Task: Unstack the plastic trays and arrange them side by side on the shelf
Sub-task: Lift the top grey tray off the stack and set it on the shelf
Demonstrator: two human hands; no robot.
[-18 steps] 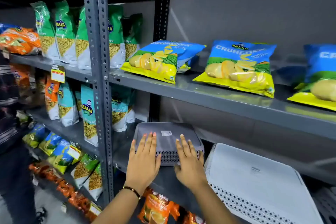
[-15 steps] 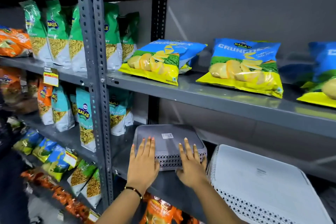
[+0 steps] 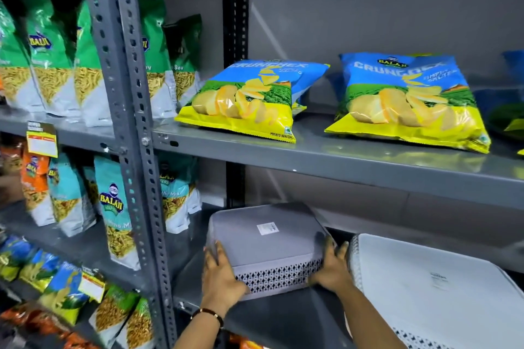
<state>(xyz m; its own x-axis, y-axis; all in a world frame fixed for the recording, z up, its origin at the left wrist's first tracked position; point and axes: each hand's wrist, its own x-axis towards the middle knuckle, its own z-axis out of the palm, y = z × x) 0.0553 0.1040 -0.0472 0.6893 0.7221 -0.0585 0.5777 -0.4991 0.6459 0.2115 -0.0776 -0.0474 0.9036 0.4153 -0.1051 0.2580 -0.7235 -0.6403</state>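
Grey slotted-steel shelving [image 3: 127,133] filled the view against a pale grey wall, its bays packed with snack packets. Two plastic trays were on the lower shelf [image 3: 283,317] of the right bay, both turned upside down and side by side. The grey tray [image 3: 266,238] sat to the left, a rounded rectangle with a smooth flat base facing up, one small white label [image 3: 266,228] on it, and a band of diamond-shaped cut-outs along its side wall. The white tray [image 3: 436,292] lay just beside it to the right, larger in the frame, with the same patterned band at its lower edge and faint print on its base. The left hand [image 3: 224,278] was clasped on the grey tray's near left corner, fingers up along the side; a thin bracelet [image 3: 208,313] circled that wrist. The right hand [image 3: 330,269] gripped the near right corner, fingers in the narrow space between the two trays. On the shelf above lay two full blue-and-yellow potato wafer bags [image 3: 246,102], with a third cut off at the right edge.
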